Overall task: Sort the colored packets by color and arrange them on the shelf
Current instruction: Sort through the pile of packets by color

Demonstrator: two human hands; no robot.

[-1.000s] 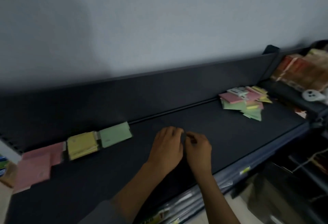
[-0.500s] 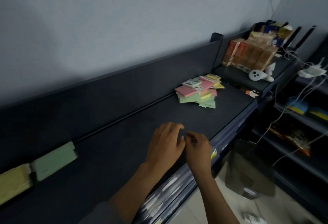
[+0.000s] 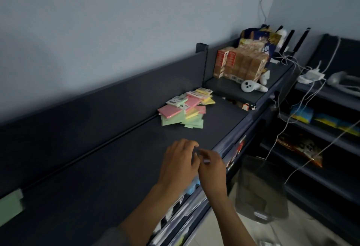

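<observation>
A mixed pile of pink, green and yellow packets [image 3: 186,109] lies on the dark shelf [image 3: 109,168], near its right end by the back panel. One green packet [image 3: 9,207] shows at the far left edge. My left hand [image 3: 180,163] and my right hand [image 3: 211,168] hover side by side over the shelf's front edge, fingertips touching each other. The fingers of both are loosely curled and I see no packet in either. The pile is well beyond them, up and slightly right.
A raised shelf section to the right carries brown cartons [image 3: 239,64] and a white controller [image 3: 250,86]. White cables [image 3: 292,97] hang over further shelves on the right. A dark bin [image 3: 261,189] stands on the floor below.
The view has swung right. The sorted pink and yellow packets have left the frame at the left and the mixed pile now sits nearer the middle. Both hands stay together.
</observation>
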